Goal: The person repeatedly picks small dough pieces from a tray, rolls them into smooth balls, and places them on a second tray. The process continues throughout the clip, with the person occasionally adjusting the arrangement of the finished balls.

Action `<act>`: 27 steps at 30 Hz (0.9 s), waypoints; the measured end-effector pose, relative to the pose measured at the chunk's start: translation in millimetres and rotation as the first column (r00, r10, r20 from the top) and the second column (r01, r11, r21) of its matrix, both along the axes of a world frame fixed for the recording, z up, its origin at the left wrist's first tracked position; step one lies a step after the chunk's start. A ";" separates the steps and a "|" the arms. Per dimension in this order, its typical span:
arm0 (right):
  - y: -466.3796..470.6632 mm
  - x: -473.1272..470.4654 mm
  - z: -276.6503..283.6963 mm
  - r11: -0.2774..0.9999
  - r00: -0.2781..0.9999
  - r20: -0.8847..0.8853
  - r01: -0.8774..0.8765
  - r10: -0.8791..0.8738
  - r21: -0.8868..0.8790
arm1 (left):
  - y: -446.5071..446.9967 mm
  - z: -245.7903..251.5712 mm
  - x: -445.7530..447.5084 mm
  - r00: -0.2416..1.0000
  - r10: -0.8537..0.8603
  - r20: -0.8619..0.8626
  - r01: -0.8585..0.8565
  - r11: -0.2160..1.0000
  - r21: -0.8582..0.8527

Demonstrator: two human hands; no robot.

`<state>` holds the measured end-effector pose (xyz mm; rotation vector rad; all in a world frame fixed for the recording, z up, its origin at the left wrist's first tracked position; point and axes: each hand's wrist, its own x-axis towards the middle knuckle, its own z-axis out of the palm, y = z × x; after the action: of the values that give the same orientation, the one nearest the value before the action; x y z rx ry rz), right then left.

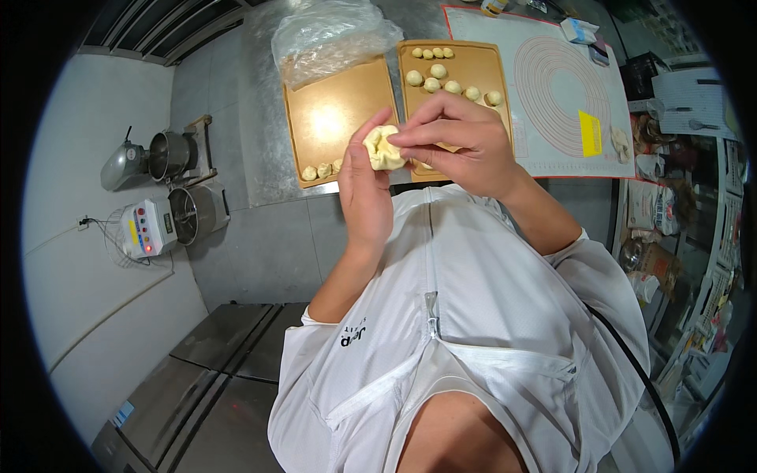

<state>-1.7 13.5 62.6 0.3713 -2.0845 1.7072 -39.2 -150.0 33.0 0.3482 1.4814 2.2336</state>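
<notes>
My left hand (366, 183) cups a pale yellow piece of dough (381, 151) with a hollow in its middle and a folded, uneven rim. Thumb and fingers of my right hand (464, 145) pinch that rim from the right. Both hands are raised over the near ends of two golden baking trays. On the left tray (337, 118), several small dough pieces (323, 170) line the near edge, partly hidden by my left hand. The right tray (408, 53) carries small dough balls (437, 53) at the far end and larger dough balls (453, 87) nearer; my right hand covers part of it.
Clear plastic sheeting (334, 41) covers the left tray's far end. Right of the trays lies a red-edged silicone mat (562, 88) with a yellow scraper (589, 133). A stand mixer (127, 165) and a dough mixer (148, 227) stand at left. Stocked shelves (680, 236) line the right side.
</notes>
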 end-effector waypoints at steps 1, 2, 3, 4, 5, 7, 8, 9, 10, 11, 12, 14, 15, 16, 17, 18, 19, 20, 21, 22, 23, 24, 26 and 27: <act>-1.6 -1.2 2.2 0.999 0.999 0.046 0.022 -0.024 0.037 | -2.5 1.6 -0.7 1.000 -0.012 -0.018 0.011 0.999 -0.048; -3.6 -0.8 4.8 0.997 0.998 0.038 0.050 -0.052 0.061 | -2.7 2.6 1.3 1.000 0.000 0.009 0.000 1.000 -0.003; -4.8 -0.8 7.2 0.993 0.996 0.028 0.081 -0.084 0.084 | -3.7 3.8 1.9 0.999 0.022 0.043 -0.024 0.999 0.040; -7.0 -1.9 8.7 0.997 0.997 0.067 0.032 -0.037 0.077 | -3.7 4.7 2.0 0.996 0.019 0.083 -0.026 0.997 0.077; -7.6 -1.8 10.1 0.997 0.994 0.107 -0.014 0.007 0.070 | -4.0 5.6 2.0 1.000 0.013 -0.011 -0.013 1.000 -0.010; -7.6 -1.8 11.3 0.995 0.992 0.121 -0.045 0.034 0.091 | -5.7 7.7 -3.4 0.981 -0.063 -0.182 0.025 0.978 -0.205; -6.7 -1.6 11.2 0.992 0.995 0.095 -0.032 0.021 0.119 | -5.8 8.8 -5.9 0.970 -0.095 -0.225 0.029 0.960 -0.278; -6.4 -2.0 10.4 0.989 0.997 0.071 -0.019 0.008 0.145 | -5.2 9.5 -7.9 0.977 -0.107 -0.185 0.055 0.963 -0.263; -6.1 -1.5 9.3 0.996 0.991 0.132 -0.020 0.009 0.082 | -4.5 10.1 -8.2 0.982 -0.120 -0.145 0.082 0.966 -0.247; -5.7 -1.3 7.9 1.000 0.981 0.193 -0.017 0.013 0.020 | -4.0 10.4 -9.2 0.986 -0.134 -0.104 0.107 0.968 -0.228; -5.8 -1.7 6.2 0.998 0.973 0.232 -0.010 0.023 -0.058 | -0.8 9.3 -7.4 0.998 -0.059 -0.028 0.054 0.985 -0.162; -8.0 -3.1 2.6 0.992 0.964 0.257 0.091 -0.065 -0.092 | 6.2 5.8 -3.0 0.991 0.057 0.121 -0.054 0.998 -0.028; -9.2 -3.7 1.3 0.983 0.959 0.262 0.141 -0.106 -0.118 | 7.3 3.8 -2.8 0.990 0.063 0.129 -0.055 0.997 -0.063; -9.5 -2.9 0.7 0.983 0.962 0.263 0.112 -0.071 -0.143 | 7.3 1.6 -3.5 0.991 0.051 0.125 -0.040 0.996 -0.083; -10.1 -2.3 0.4 0.982 0.964 0.265 0.081 -0.034 -0.169 | 6.5 -0.7 -4.2 0.990 0.035 0.134 -0.017 0.992 -0.127; -10.4 -1.6 0.4 0.980 0.964 0.265 0.048 0.005 -0.195 | 2.9 -2.8 -8.5 0.978 0.012 0.208 0.001 0.998 -0.062; -10.6 -1.0 0.5 0.994 0.975 0.221 0.060 -0.037 -0.097 | -0.4 -4.8 -12.7 0.966 -0.061 0.251 0.061 0.998 0.007; -10.3 -0.2 0.8 0.997 0.982 0.173 0.076 -0.076 0.002 | -3.7 -6.5 -16.0 0.943 -0.130 0.305 0.115 0.991 0.067; -9.9 0.2 0.9 0.990 0.986 0.122 0.098 -0.110 0.101 | -5.6 -8.2 -17.6 0.917 -0.164 0.362 0.140 0.986 0.093; -9.7 0.4 1.1 0.989 0.986 0.124 0.098 -0.111 0.107 | -6.3 -9.4 -17.2 0.919 -0.180 0.350 0.162 0.983 0.082; -9.5 0.3 1.1 0.989 0.986 0.126 0.098 -0.112 0.113 | -7.2 -9.9 -18.3 0.932 -0.173 0.319 0.169 0.985 0.041; -9.6 -0.1 1.0 0.989 0.987 0.108 0.108 -0.118 0.098 | -6.7 -9.7 -17.8 0.945 -0.157 0.287 0.168 0.986 -0.013; -10.4 -2.1 -0.1 0.991 0.987 0.123 0.088 -0.100 0.100 | -3.9 -8.1 -15.9 0.970 -0.130 0.207 0.153 0.983 -0.100; -10.9 -3.3 -0.9 0.995 0.981 0.177 0.061 -0.075 0.080 | -2.2 -6.9 -16.3 0.980 -0.118 0.158 0.139 0.982 -0.131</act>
<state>-4.9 2.5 61.7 0.1703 -2.2655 1.6822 -55.5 -152.2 26.1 0.2196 1.4833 1.9949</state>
